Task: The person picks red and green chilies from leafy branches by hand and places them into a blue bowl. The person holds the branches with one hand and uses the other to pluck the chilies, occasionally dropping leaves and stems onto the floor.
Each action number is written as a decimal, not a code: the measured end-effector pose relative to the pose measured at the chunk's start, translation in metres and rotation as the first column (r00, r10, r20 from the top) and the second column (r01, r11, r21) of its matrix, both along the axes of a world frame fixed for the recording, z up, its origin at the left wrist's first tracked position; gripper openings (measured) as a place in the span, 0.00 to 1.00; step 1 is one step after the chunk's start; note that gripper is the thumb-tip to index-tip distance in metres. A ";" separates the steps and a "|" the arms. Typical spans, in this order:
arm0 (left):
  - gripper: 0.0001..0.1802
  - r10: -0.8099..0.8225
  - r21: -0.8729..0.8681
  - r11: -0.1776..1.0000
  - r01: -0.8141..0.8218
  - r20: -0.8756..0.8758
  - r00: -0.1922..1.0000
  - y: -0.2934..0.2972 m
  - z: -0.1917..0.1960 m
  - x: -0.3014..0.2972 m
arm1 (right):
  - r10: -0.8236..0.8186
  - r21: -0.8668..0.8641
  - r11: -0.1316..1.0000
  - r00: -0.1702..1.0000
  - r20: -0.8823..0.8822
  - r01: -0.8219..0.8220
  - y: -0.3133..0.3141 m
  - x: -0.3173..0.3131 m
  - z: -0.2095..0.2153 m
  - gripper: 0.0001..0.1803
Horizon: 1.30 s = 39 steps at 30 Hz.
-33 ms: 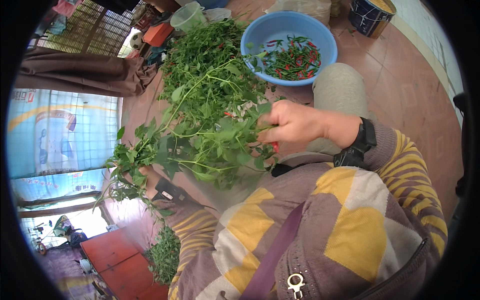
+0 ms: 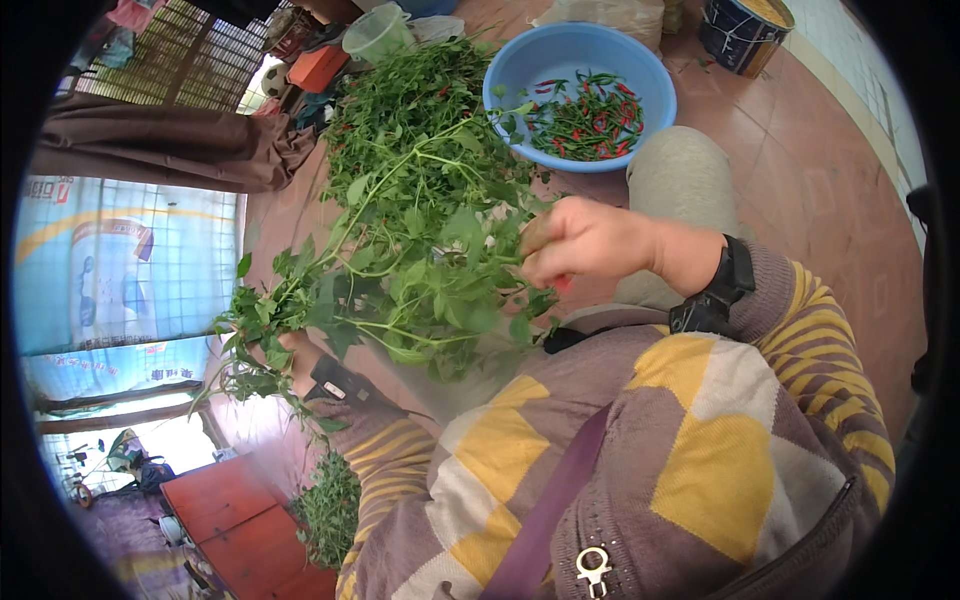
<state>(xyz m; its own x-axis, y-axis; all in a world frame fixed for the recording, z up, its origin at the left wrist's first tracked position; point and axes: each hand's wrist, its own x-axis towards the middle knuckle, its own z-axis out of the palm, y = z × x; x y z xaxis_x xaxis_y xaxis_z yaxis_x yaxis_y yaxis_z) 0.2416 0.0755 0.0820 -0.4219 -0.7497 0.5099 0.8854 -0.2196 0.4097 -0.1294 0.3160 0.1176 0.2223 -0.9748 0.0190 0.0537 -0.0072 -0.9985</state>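
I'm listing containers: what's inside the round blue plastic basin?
Slender red and green chili peppers lie inside the blue basin; their heap hides the floor beneath and any lower layers.

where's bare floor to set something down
Bare floor tiles show right of the knee, below the dark bucket. Left of the blue basin it's crowded: the plant pile covers the floor.

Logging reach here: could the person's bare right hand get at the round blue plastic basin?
Probably yes: the right hand is near the basin, and the grey-clothed right knee leaves a gap.
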 end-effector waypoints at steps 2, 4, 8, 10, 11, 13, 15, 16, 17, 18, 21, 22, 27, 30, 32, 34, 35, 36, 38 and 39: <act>0.25 -0.316 0.127 0.908 0.400 -0.423 0.849 -0.013 -0.013 0.013 | 0.114 0.140 0.954 0.755 0.646 -0.264 0.002 -0.013 -0.003 0.12; 0.23 -0.275 0.059 0.566 0.822 -0.927 0.256 -0.027 -0.032 0.028 | 0.240 -0.033 0.901 0.436 0.868 -0.432 0.005 -0.027 -0.005 0.15; 0.18 -0.058 0.175 0.611 0.772 -0.963 0.264 -0.056 -0.060 0.064 | -0.167 0.207 0.978 0.686 0.709 0.025 0.005 -0.048 -0.012 0.12; 0.16 0.083 -0.300 0.233 0.925 -0.941 -0.327 -0.060 -0.065 0.069 | -0.344 0.325 0.931 0.698 0.628 0.167 -0.007 -0.050 -0.022 0.09; 0.16 0.425 -0.850 -0.008 0.527 -0.480 -0.768 -0.059 -0.063 0.068 | -0.430 0.377 0.894 0.694 0.577 0.240 -0.015 -0.049 -0.028 0.09; 0.15 0.868 -0.950 0.007 -0.311 0.160 -0.469 -0.048 -0.056 0.057 | -0.400 0.335 0.910 0.728 0.557 0.244 -0.034 -0.042 -0.043 0.09; 0.14 0.859 -0.974 0.077 -0.211 0.172 -0.482 -0.031 -0.043 0.044 | -0.382 0.282 0.922 0.749 0.542 0.267 -0.050 -0.034 -0.060 0.09; 0.14 0.854 -0.981 0.112 -0.160 0.177 -0.489 -0.023 -0.039 0.039 | -0.426 0.302 0.899 0.797 0.429 0.318 -0.063 -0.027 -0.069 0.09; 0.13 0.849 -0.983 0.147 -0.108 0.181 -0.496 -0.018 -0.037 0.035 | -0.446 0.283 0.888 0.831 0.334 0.363 -0.077 -0.018 -0.075 0.09; 0.13 0.813 -0.971 0.174 -0.165 0.236 -0.532 -0.017 -0.038 0.032 | -0.437 0.244 0.891 0.869 0.233 0.383 -0.087 -0.013 -0.081 0.10; 0.16 0.713 -0.878 0.338 -0.339 0.474 -0.517 -0.029 -0.053 0.041 | -0.183 -0.241 0.937 0.235 -0.955 -0.252 -0.103 -0.005 -0.093 0.22; 0.18 0.748 -0.946 0.217 -0.240 0.319 -0.582 -0.040 -0.061 0.047 | -0.207 -0.168 0.894 -0.051 -0.977 -0.416 -0.105 0.000 -0.095 0.26; 0.20 -0.293 -0.343 -0.207 0.916 -0.872 -0.392 -0.074 -0.077 0.075 | -0.284 -0.396 0.899 0.439 -0.852 -0.186 -0.074 -0.001 -0.093 0.23; 0.20 0.514 -0.901 -0.229 0.369 -0.434 -0.740 -0.062 -0.073 0.070 | -0.194 -0.296 0.955 0.764 -0.616 0.004 -0.048 -0.015 -0.077 0.21; 0.19 0.747 -0.998 -0.054 -0.036 -0.016 -0.664 -0.052 -0.068 0.062 | -0.102 -0.130 0.989 0.971 -0.216 0.075 -0.031 -0.025 -0.062 0.19; 0.19 0.757 -0.996 -0.007 -0.090 0.053 -0.651 -0.046 -0.064 0.057 | -0.039 0.333 0.942 0.975 0.220 -0.037 -0.021 -0.039 -0.048 0.14; 0.19 0.759 -0.993 0.007 -0.116 0.081 -0.646 -0.044 -0.063 0.056 | -0.024 0.291 0.953 0.940 0.339 -0.080 -0.018 -0.046 -0.041 0.14; 0.19 0.756 -0.991 0.022 -0.135 0.104 -0.647 -0.043 -0.063 0.057 | -0.008 0.242 0.964 0.892 0.451 -0.114 -0.015 -0.053 -0.036 0.15; 0.19 0.748 -0.987 0.045 -0.155 0.137 -0.649 -0.041 -0.067 0.061 | 0.038 0.093 0.987 0.760 0.649 -0.128 -0.014 -0.064 -0.030 0.16; 0.19 0.741 -0.986 0.056 -0.160 0.148 -0.655 -0.040 -0.069 0.063 | 0.106 0.003 0.987 0.668 0.736 -0.160 -0.013 -0.073 -0.028 0.17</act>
<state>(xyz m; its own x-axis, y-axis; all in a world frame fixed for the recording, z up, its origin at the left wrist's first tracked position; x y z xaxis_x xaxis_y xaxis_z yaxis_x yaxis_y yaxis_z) 0.3050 0.0356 0.0126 0.0195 -0.6957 0.7180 -0.8475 0.3695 0.3810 -0.2020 0.3028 0.0894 0.2908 -0.9409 0.1736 0.7623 0.1182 -0.6363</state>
